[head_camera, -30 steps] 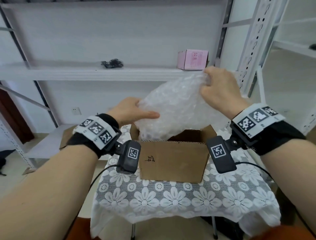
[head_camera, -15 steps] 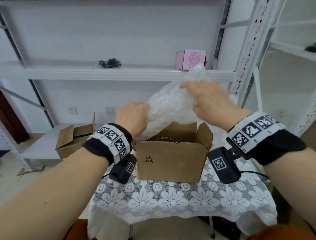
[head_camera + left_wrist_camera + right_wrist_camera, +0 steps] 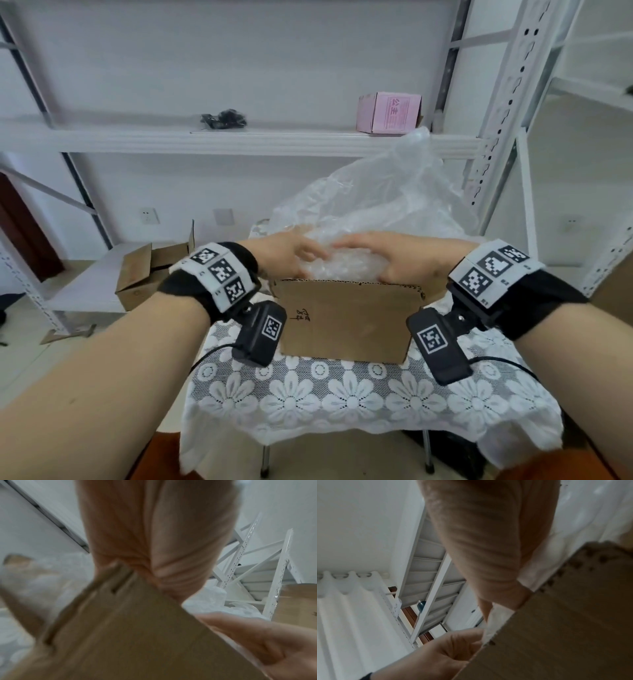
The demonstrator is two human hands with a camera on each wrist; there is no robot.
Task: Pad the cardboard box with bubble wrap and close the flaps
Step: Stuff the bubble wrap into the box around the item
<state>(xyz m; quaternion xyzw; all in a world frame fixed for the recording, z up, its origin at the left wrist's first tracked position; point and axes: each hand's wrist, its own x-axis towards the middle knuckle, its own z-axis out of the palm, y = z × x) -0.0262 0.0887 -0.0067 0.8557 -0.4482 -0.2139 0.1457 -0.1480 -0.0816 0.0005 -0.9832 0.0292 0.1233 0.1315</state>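
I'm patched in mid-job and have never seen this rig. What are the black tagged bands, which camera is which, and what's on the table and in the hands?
No machine here: a person works with bare hands. The tagged bands carry a small camera on each wrist. The wide picture comes from a head camera; the two blurred close-ups look along each palm.

On the lace tablecloth stands the open cardboard box. The left hand and right hand press bubble wrap down into it; much still billows above. Whether either grip closes round the wrap is unclear. Behind: a pink carton on the shelf and another cardboard box lower left.
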